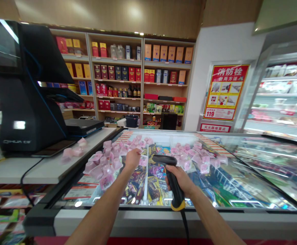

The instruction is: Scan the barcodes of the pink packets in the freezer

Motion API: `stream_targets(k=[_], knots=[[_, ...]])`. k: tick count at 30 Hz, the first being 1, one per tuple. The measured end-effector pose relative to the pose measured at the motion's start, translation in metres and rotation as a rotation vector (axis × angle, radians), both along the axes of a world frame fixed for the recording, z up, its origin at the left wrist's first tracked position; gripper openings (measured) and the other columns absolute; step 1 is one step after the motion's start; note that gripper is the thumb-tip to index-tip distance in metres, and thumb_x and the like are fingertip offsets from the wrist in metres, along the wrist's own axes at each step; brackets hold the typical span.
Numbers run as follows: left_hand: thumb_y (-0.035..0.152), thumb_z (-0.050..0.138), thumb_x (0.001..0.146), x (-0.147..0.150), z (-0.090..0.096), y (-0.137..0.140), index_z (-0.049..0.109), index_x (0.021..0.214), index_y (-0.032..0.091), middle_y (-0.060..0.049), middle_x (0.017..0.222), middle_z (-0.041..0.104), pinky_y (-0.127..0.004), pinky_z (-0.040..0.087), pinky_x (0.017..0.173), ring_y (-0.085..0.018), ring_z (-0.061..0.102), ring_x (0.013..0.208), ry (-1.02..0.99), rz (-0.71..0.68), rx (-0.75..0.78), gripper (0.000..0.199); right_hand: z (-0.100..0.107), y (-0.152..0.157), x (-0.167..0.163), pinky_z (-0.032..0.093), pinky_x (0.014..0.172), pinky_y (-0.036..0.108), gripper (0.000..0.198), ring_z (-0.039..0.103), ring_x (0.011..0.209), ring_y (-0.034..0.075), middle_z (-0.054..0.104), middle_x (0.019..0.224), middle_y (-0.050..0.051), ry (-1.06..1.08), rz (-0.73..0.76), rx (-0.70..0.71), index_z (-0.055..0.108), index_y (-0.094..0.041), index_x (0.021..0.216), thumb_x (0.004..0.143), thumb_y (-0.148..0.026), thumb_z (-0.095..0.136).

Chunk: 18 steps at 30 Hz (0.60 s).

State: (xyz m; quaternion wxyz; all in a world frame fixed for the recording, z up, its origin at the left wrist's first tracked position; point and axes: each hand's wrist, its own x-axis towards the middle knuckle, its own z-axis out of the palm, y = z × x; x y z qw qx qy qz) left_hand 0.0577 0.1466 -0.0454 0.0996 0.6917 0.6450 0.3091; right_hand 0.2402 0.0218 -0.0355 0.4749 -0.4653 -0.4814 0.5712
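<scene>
My left hand [133, 159] is closed on a small pink cup [143, 160] whose barcode label faces right, above the freezer's glass top. A black barcode scanner [175, 185] with a yellow ring at its base is gripped in my right hand [182, 179]; its head points left toward the label. Loose pink cups [103, 165] with white labels lie heaped on the glass beyond and left of my left hand. To the right of the scanner, a second group of pink cups [189, 156] rests on the same glass.
The chest freezer [148, 214] holds bagged goods under its glass. On the left counter [46, 173] stand a black checkout machine [33, 102] and a few pink cups [74, 151]. The scanner's cord [185, 226] hangs down in front. Shelves of boxes [117, 73] line the back wall.
</scene>
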Motion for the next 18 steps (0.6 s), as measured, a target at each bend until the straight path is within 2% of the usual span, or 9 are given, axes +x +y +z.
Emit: stream_targets(k=[4,9,13,18], knots=[[0.017,0.049,0.072,0.006,-0.002,-0.001,0.060,0.088,0.017,-0.005,0.086,0.065,-0.026,0.042,0.071,-0.014,0.059,0.081,-0.081,0.069,-0.012,0.020,-0.002,0.001,0.001,0.035,0.033,0.018,0.027,0.049,0.032,0.010,0.054,0.041,-0.002,0.006,0.002,-0.006,0.049,-0.015,0.069,0.071,-0.042,0.044],[0.018,0.053,0.068,0.012,-0.002,-0.004,0.060,0.087,0.019,-0.003,0.085,0.066,-0.025,0.041,0.070,-0.016,0.058,0.083,-0.161,0.120,-0.039,0.021,0.001,0.002,0.009,0.035,0.033,0.019,0.028,0.048,0.031,0.010,0.054,0.041,-0.001,-0.001,-0.052,-0.006,0.050,-0.014,0.067,0.071,-0.042,0.045],[0.029,0.052,0.072,0.023,-0.004,-0.005,0.057,0.090,0.015,-0.004,0.088,0.063,-0.032,0.042,0.073,-0.016,0.057,0.084,-0.218,0.129,-0.080,0.023,0.004,0.008,0.027,0.037,0.033,0.020,0.028,0.048,0.032,0.010,0.053,0.041,-0.001,0.021,-0.159,0.044,0.050,-0.014,0.064,0.070,-0.041,0.046],[0.033,0.045,0.078,0.049,-0.015,-0.001,0.053,0.096,0.014,-0.005,0.095,0.058,-0.034,0.044,0.073,-0.014,0.055,0.083,-0.276,0.047,-0.132,0.027,0.006,0.022,0.057,0.038,0.033,0.020,0.026,0.048,0.032,0.010,0.053,0.040,-0.001,0.066,-0.339,0.032,0.049,-0.015,0.064,0.069,-0.040,0.049]])
